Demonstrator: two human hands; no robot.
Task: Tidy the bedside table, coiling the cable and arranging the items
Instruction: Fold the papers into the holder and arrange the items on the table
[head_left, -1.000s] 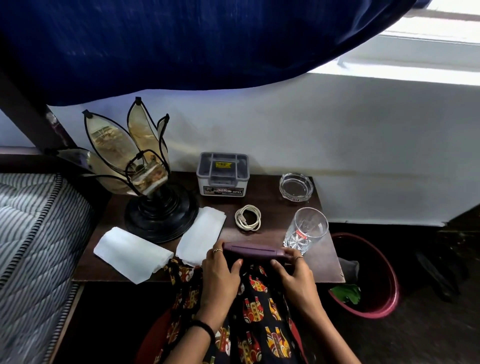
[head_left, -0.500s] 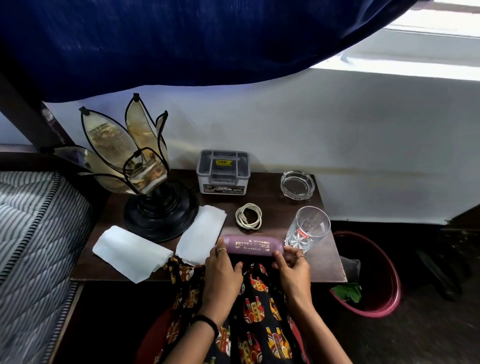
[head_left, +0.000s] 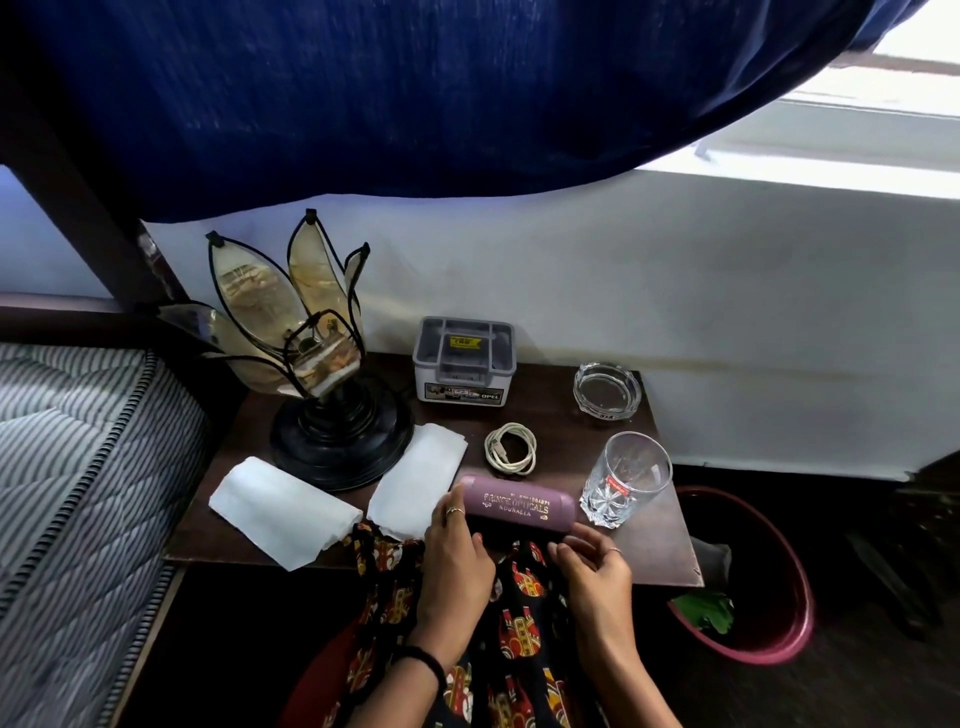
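Observation:
A purple spectacle case with gold lettering lies on the dark wooden bedside table, near its front edge. My left hand holds the case's left end between fingers and thumb. My right hand sits just in front of the case's right end, fingers apart and holding nothing. A white cable lies coiled behind the case. Right of the case stands an empty cut-glass tumbler.
A black-based petal lamp stands at the left, with a white folded tissue and another tissue in front of it. A grey box and glass ashtray sit by the wall. A red bin is right, a striped mattress left.
The case moved from the table's front edge further onto the top and turned lettering-up. My right hand has let go of it and drawn back.

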